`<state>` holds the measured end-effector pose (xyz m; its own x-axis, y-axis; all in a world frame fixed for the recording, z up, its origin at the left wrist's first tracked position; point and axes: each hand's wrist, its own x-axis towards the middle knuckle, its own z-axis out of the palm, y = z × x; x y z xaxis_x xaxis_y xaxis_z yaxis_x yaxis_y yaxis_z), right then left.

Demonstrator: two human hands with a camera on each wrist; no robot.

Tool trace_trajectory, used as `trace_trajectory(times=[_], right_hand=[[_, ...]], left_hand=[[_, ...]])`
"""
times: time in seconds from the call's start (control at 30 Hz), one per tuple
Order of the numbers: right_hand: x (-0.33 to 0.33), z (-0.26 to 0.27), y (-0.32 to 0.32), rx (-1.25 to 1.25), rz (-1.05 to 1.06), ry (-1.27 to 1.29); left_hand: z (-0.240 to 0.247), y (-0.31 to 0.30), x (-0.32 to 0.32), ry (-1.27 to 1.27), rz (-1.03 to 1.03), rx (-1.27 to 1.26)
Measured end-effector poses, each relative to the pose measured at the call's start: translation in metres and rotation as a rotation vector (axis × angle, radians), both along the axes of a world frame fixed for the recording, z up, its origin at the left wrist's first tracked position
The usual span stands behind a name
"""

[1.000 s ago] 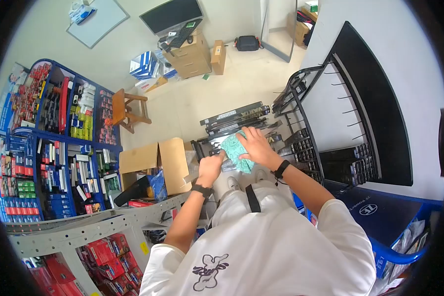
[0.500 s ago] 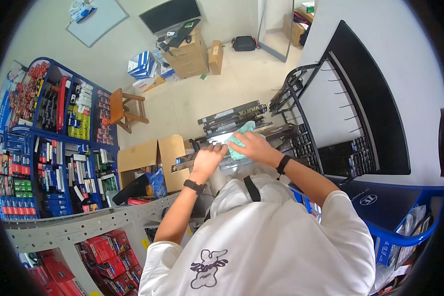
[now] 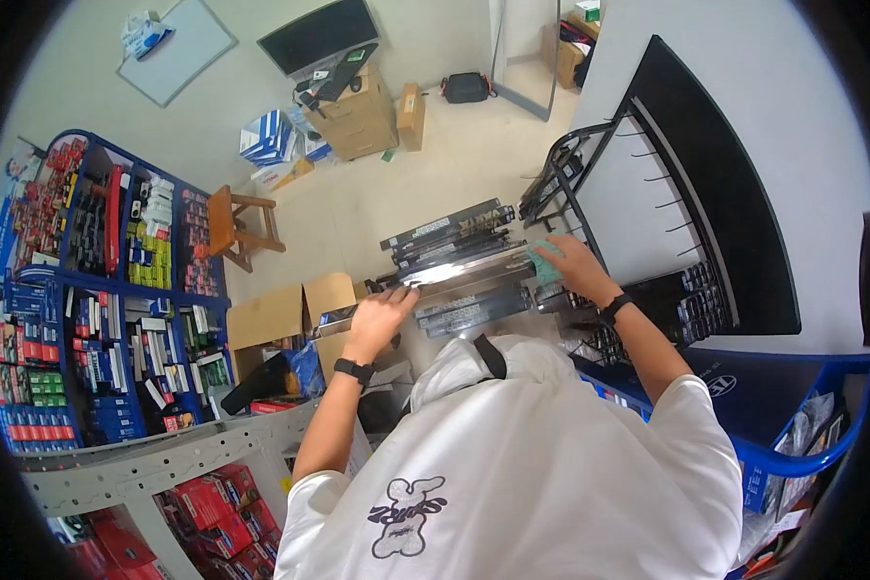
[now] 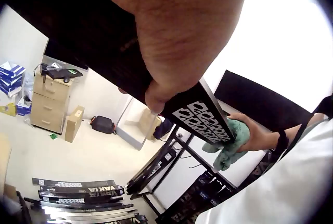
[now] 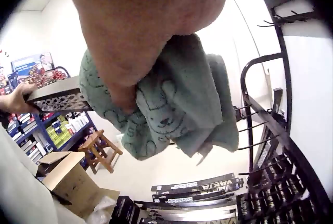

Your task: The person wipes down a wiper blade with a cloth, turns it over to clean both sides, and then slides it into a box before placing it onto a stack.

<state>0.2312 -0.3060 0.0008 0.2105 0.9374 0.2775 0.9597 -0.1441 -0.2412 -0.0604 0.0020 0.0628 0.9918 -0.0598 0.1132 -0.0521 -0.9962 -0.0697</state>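
Observation:
In the head view, my left hand (image 3: 382, 314) grips a long narrow black panel (image 3: 469, 274) towards its left end. The left wrist view shows the thumb lying along the dark panel (image 4: 190, 114), with blocks of white print beyond it. My right hand (image 3: 578, 269) holds a green cloth (image 3: 546, 263) folded about the panel's other end. Dark rabbit drawings cover the cloth (image 5: 166, 114) in the right wrist view, where it hides that end of the panel. The panel's upper face looks shiny and silvery from above.
Several similar dark panels (image 3: 445, 227) lie on the floor beyond and below my hands. An open cardboard box (image 3: 266, 324) stands at left, near a wooden stool (image 3: 242, 227). A black metal rack (image 3: 582, 203) with hooks is at right. Blue shelves (image 3: 126, 280) hold packaged goods.
My right hand has moved right along the panel with the cloth, from near the middle to the right end. My left hand has shifted left, and the hands are now farther apart.

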Motion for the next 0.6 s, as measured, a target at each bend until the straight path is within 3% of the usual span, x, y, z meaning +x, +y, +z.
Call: trace_trajectory(times=[0.23,0.3,0.4,0.6], right_hand=[[-0.006,-0.004,0.012,-0.094,-0.079,0.105],[-0.014,0.005,0.02,-0.174,-0.058,0.114],[-0.021,0.005,0.038,-0.106,0.018,0.06],[-0.042,0.016,0.076,0.036,0.065,0.014]], left_hand=[[0.002,0.005,0.017,-0.005,-0.027,0.031],[0.003,0.005,0.025,0.145,0.024,0.032],[-0.008,0.005,0.037,-0.032,-0.056,0.046],[-0.022,-0.004,0.058,-0.047,-0.031,0.016]])
